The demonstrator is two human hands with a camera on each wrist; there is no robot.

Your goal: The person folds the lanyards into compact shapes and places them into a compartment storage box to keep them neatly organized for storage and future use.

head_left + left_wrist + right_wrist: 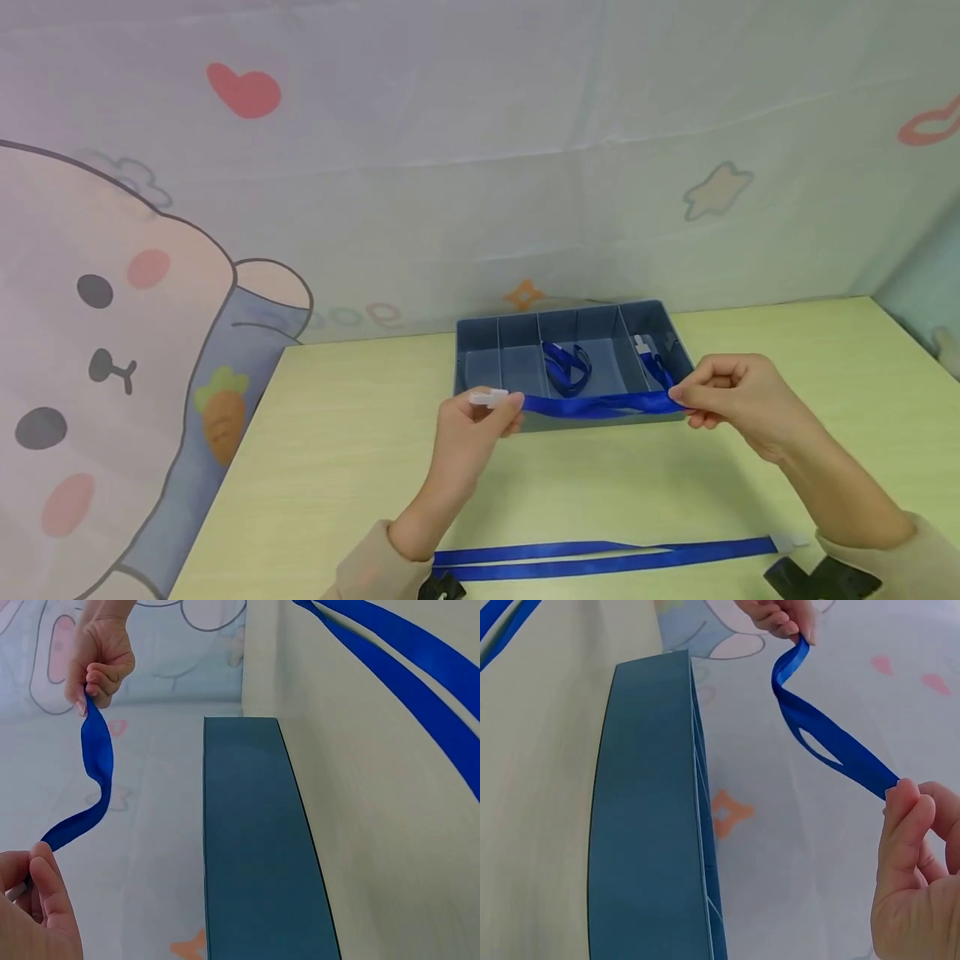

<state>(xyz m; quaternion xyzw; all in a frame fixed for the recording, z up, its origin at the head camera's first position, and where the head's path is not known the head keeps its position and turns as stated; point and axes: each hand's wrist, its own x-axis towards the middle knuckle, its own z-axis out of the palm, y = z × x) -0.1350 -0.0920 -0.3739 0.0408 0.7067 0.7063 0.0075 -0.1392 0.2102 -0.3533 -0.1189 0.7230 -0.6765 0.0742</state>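
A blue lanyard (592, 407) with a white plastic clip (489, 397) is stretched between both hands, above the front wall of a grey-blue divided box (480, 367). My left hand (468, 442) pinches it at the clip end between thumb and fingers. With thumb and fingertips, my right hand (750, 404) pinches the opposite end. In the right wrist view the held strap (840, 742) is twisted, with a slit between its two layers. Inside the box, a coiled blue lanyard (567, 371) lies in the wide compartment. Another blue strap (655, 365) with a white clip lies in the far-right compartment.
A second lanyard (720, 550) lies stretched along the near part of the pale yellow table (337, 467), its white clip (787, 542) at the right. Behind the box hangs a printed cloth (450, 167) with a cartoon animal on the left.
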